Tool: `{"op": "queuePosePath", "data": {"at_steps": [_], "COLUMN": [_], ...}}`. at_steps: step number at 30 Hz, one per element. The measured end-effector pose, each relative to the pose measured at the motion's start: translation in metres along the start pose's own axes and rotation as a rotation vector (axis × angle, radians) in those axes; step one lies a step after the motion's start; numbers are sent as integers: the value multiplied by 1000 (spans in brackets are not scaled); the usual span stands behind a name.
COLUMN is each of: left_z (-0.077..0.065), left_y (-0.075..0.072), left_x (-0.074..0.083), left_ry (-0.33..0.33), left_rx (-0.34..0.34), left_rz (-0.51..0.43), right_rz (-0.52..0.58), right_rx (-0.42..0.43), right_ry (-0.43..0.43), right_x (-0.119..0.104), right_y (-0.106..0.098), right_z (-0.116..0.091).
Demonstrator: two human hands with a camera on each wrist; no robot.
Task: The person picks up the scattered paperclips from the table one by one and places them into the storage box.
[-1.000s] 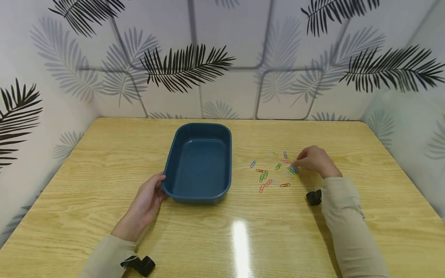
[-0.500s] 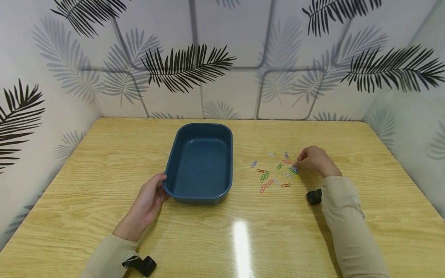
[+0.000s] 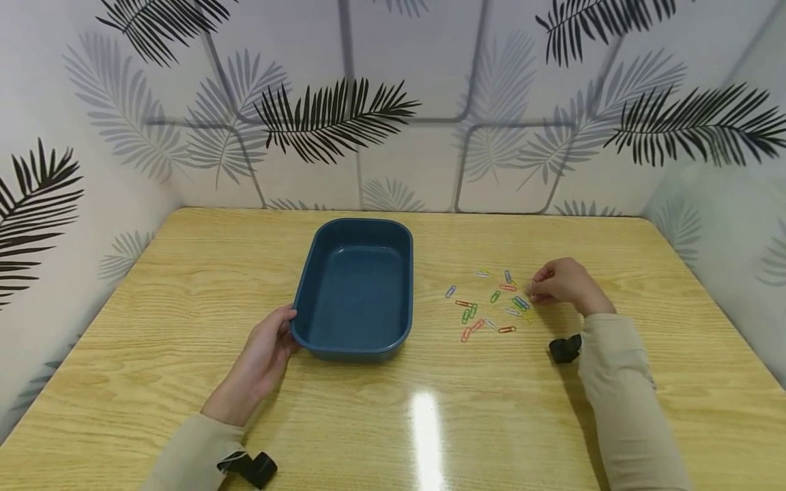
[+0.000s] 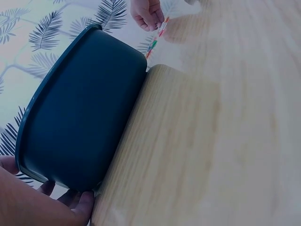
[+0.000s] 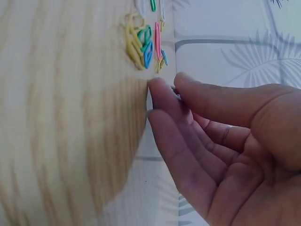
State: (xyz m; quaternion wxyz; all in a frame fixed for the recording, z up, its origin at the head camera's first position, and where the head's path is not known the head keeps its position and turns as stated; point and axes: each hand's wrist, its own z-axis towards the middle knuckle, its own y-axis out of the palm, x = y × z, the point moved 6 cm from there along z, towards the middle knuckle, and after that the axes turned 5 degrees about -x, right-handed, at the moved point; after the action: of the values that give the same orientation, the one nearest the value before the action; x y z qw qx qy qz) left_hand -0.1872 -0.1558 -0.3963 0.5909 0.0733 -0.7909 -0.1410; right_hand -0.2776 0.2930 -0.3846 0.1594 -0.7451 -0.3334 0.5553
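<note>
In the head view, your left hand (image 3: pixel 267 351) holds the near left corner of the blue tub (image 3: pixel 356 293), with the thumb up by the rim. The tub sits on the desk (image 3: pixel 344 423). Your right arm reaches forward, and your right hand (image 3: pixel 568 285) points its fingers left, just beside the loose paper clips (image 3: pixel 495 296). This looks like the picking-up step.

In the left wrist view, your left fingers curl against the tub's end, low down near the desk.

In the right wrist view, your thumb and a finger pinch a tiny thing, which seems to be one small clip (image 5: pixel 176 92). Its colour is hard to tell. The next move seems to need a snug pinch, so it doesn't slip.
</note>
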Motion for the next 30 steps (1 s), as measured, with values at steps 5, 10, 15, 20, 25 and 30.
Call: {"op": "queuePosePath", "data": {"at_steps": [5, 10, 15, 20, 25, 30], "left_z": [0, 1, 1, 0, 1, 2], "left_y": [0, 0, 0, 0, 0, 0], "left_x": [0, -1, -1, -1, -1, -1], "left_ry": [7, 11, 12, 11, 8, 5], "left_rx": [-8, -15, -15, -20, -16, -10], "left_rz": [-4, -19, -30, -25, -28, -41], "right_rz": [61, 73, 107, 161, 193, 211], "right_rx": [-12, 5, 33, 36, 11, -1], "right_ry": [-11, -12, -35, -87, -119, -165], "right_x": [-1, -1, -5, -15, -36, -67], "right_y": [1, 0, 0, 0, 5, 18], "right_z": [-1, -1, -3, -5, -13, -19]}}
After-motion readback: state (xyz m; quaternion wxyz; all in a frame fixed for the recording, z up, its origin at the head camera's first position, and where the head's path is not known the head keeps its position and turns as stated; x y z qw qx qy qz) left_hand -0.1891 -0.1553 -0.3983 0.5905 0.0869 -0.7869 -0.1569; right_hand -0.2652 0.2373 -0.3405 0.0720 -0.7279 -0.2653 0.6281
